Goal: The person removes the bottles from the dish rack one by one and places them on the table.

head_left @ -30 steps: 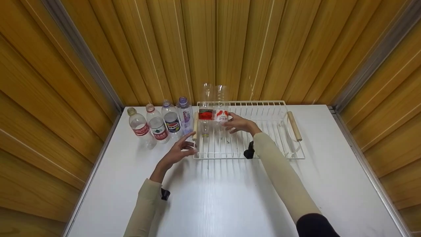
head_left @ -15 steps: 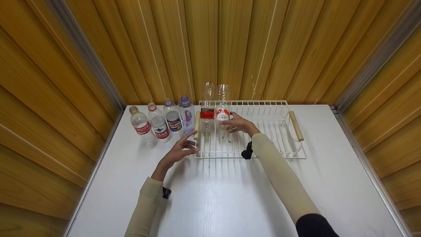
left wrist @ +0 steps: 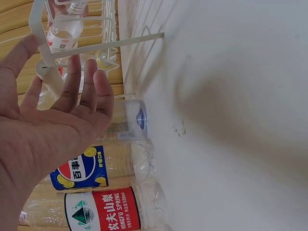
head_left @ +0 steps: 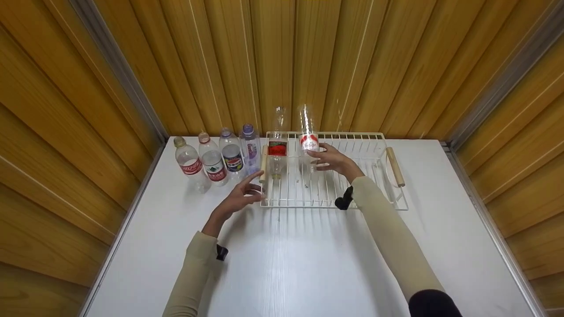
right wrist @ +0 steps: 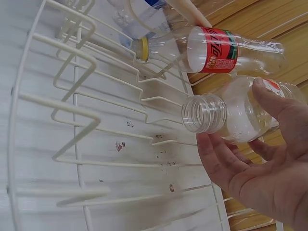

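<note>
My right hand [head_left: 337,162] holds a clear plastic bottle [head_left: 309,143] with a white and red label, upside down over the white wire dish rack [head_left: 335,207]. In the right wrist view its uncapped mouth [right wrist: 204,114] points down toward the wires, with thumb and fingers on either side. Left of it, an upside-down bottle with a red and dark label [head_left: 277,149] leans in the rack. My left hand [head_left: 238,199] touches the rack's left front corner beside the wooden handle [head_left: 264,164], fingers loosely bent in the left wrist view.
Several empty bottles stand upright left of the rack, among them a red-and-white-labelled bottle [head_left: 216,169], a dark-blue-labelled bottle [head_left: 233,160] and a purple-tinted bottle [head_left: 251,149]. Another wooden handle [head_left: 395,167] is on the rack's right side. A wood-panel wall [head_left: 264,57] rises behind.
My right hand has moved right and slightly up in view with its bottle, widening the gap to the red-and-dark-labelled bottle. My left hand stays at the rack corner.
</note>
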Demonstrator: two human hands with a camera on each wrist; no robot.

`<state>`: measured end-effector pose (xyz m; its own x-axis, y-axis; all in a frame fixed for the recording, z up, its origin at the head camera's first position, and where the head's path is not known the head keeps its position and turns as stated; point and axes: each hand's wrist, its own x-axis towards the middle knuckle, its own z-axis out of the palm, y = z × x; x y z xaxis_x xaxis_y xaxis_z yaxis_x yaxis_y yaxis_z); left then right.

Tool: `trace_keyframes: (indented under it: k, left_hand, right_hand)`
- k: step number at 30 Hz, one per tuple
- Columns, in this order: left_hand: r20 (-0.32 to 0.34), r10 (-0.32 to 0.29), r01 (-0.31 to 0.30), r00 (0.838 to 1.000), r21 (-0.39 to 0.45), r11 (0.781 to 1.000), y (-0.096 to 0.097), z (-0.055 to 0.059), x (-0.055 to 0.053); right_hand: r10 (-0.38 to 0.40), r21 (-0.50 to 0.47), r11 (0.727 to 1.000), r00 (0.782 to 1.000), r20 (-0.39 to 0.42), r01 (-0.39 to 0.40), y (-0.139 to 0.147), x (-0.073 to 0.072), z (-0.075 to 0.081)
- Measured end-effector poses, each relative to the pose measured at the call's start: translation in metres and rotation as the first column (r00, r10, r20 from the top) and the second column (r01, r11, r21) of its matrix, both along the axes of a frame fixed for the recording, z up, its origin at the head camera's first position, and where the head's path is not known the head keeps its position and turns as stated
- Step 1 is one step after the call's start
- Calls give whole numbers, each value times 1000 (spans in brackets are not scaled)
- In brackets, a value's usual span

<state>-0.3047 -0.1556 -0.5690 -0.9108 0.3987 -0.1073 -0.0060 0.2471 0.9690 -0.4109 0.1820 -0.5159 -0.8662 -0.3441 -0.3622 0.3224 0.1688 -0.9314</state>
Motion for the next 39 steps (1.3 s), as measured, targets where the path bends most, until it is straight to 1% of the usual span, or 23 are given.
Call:
trace_keyframes:
  k: [5,9,11,15,19,21,23,25,28,32,35,39]
  left_hand:
    - [20,10,-9,1000,-10,1000,0,1,1]
    - [46,22,-22,999,-14,1000,1,3,2]
    - [48,24,-23,999,-19,1000,1,2,2]
    - [42,19,-18,999,-22,1000,1,1,2]
    - [43,16,-15,999,-23,1000,2,2,3]
    - [43,13,-12,999,-25,1000,2,3,2]
    - [41,16,-15,999,-34,999,1,3,2]
    - [42,20,-19,999,-36,999,1,4,2]
    - [40,28,-26,999,-48,999,0,4,2]
    - [35,32,-31,999,-44,999,-1,2,1]
    - [38,29,-27,999,-40,999,-1,1,0]
    - [41,15,-13,999,-43,999,0,0,0]
  right_hand:
    - [-22,7,1000,999,-45,22,13,6,6]
    - [-10,-10,1000,997,-78,10,21,14,9]
    - [-9,-16,1000,996,-93,7,24,18,10]
    - [-54,-12,999,990,-133,53,28,29,12]
    - [-114,17,993,972,-205,119,35,40,15]
    - [-122,27,991,961,-247,133,38,46,18]
    - [-130,17,990,949,-286,141,41,51,22]
    - [-133,0,990,940,-314,140,43,55,25]
    - [-133,-45,991,935,-329,125,46,60,27]
    - [-101,-77,994,937,-335,79,50,67,28]
    - [-83,-82,995,938,-338,58,53,71,28]
    - [-85,-79,995,937,-338,62,57,74,24]
